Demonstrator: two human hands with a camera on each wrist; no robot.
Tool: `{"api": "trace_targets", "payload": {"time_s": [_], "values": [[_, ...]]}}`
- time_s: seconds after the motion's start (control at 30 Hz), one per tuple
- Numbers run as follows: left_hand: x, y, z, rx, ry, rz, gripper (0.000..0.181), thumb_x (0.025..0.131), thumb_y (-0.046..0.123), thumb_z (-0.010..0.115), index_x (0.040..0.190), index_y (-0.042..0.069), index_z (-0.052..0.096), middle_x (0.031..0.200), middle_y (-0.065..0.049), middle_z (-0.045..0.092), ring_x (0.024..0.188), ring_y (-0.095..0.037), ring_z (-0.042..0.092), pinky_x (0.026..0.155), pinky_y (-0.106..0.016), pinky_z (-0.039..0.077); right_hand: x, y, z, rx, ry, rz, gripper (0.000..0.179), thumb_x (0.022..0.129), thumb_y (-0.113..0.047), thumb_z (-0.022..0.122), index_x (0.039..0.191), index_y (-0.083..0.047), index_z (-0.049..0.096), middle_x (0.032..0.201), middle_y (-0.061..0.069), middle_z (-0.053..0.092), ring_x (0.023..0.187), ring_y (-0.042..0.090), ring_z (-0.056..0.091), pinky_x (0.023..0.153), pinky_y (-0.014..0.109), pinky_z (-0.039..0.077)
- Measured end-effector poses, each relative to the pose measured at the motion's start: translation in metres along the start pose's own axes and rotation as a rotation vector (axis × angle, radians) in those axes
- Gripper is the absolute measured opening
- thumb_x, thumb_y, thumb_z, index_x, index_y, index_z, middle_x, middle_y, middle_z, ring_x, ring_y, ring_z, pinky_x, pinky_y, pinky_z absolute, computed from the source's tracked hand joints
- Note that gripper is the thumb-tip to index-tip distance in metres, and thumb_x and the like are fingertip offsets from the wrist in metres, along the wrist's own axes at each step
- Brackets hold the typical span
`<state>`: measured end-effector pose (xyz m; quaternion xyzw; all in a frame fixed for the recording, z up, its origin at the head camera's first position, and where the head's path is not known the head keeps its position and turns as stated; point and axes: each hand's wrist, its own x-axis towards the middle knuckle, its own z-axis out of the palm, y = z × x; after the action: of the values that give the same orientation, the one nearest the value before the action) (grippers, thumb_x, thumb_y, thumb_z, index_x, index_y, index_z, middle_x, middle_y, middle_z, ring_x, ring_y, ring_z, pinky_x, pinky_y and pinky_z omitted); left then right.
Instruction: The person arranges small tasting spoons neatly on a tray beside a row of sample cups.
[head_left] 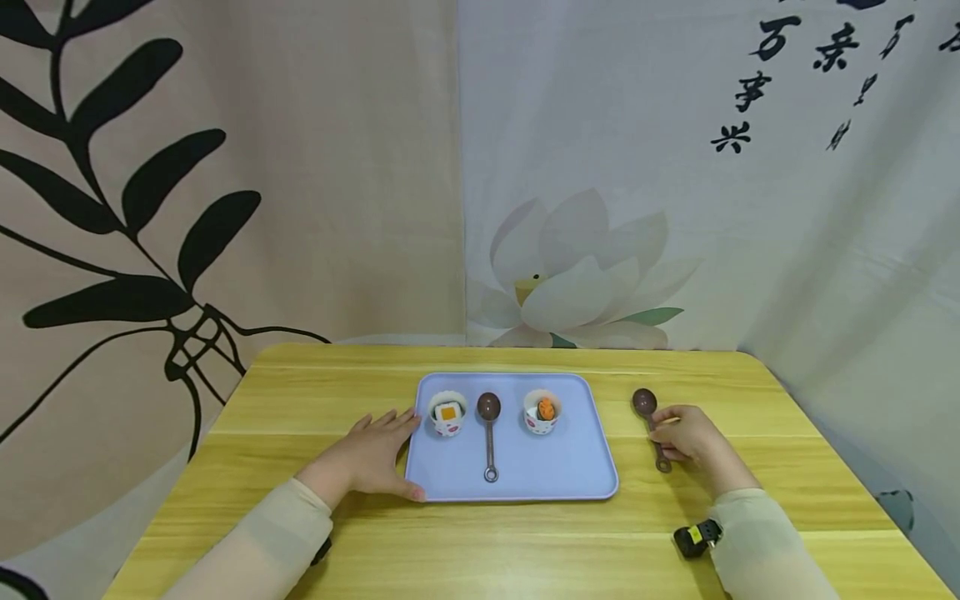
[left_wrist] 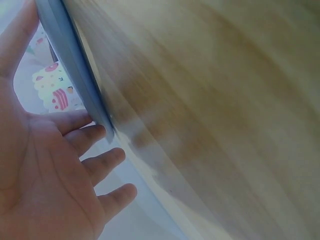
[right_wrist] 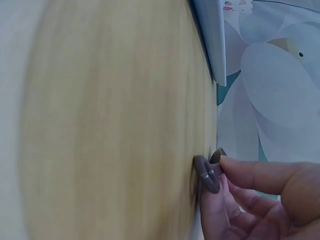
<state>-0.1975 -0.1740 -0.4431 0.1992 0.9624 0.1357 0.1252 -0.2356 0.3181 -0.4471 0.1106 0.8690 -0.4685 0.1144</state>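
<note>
A brown spoon (head_left: 645, 403) lies at the right of the table, its bowl pointing away. My right hand (head_left: 688, 440) pinches its handle between thumb and fingers; the right wrist view shows the handle's ringed end (right_wrist: 206, 174) close to the wood. My left hand (head_left: 375, 460) rests against the left side of a pale blue tray (head_left: 555, 479), fingers spread and thumb at the near corner. In the left wrist view the fingertips (left_wrist: 95, 131) meet the tray's rim (left_wrist: 75, 55). On the tray a second brown spoon (head_left: 490, 433) lies between two small patterned paper cups.
The left cup (head_left: 447, 423) holds a white piece with a yellow-orange square; the right cup (head_left: 541, 422) holds an orange and a white piece. The wooden table (head_left: 480, 550) ends at a printed curtain (head_left: 360, 167) behind.
</note>
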Motion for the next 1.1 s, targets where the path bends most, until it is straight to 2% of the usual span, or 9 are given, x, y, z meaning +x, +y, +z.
{"api": "trace_targets", "payload": {"time_s": [0.53, 1.1], "values": [[-0.001, 0.0, 0.001, 0.005, -0.004, -0.006, 0.125, 0.064, 0.074, 0.079, 0.156, 0.003, 0.034, 0.163, -0.011, 0.028, 0.148, -0.042, 0.024, 0.118, -0.064, 0.012, -0.014, -0.005, -0.006, 0.02, -0.049, -0.042, 0.039, 0.095, 0.0, 0.064, 0.129, 0.014, 0.051, 0.097, 0.015, 0.067, 0.071, 0.017, 0.064, 0.063, 0.03, 0.059], [0.0, 0.0, 0.0, 0.006, -0.003, -0.005, 0.124, 0.064, 0.073, 0.08, 0.155, 0.003, 0.034, 0.162, -0.011, 0.029, 0.148, -0.042, 0.025, 0.118, -0.064, 0.013, -0.032, -0.026, -0.004, 0.088, -0.088, -0.099, 0.038, 0.096, 0.004, 0.061, 0.13, 0.016, 0.049, 0.096, 0.014, 0.067, 0.072, 0.015, 0.062, 0.064, 0.028, 0.059]]}}
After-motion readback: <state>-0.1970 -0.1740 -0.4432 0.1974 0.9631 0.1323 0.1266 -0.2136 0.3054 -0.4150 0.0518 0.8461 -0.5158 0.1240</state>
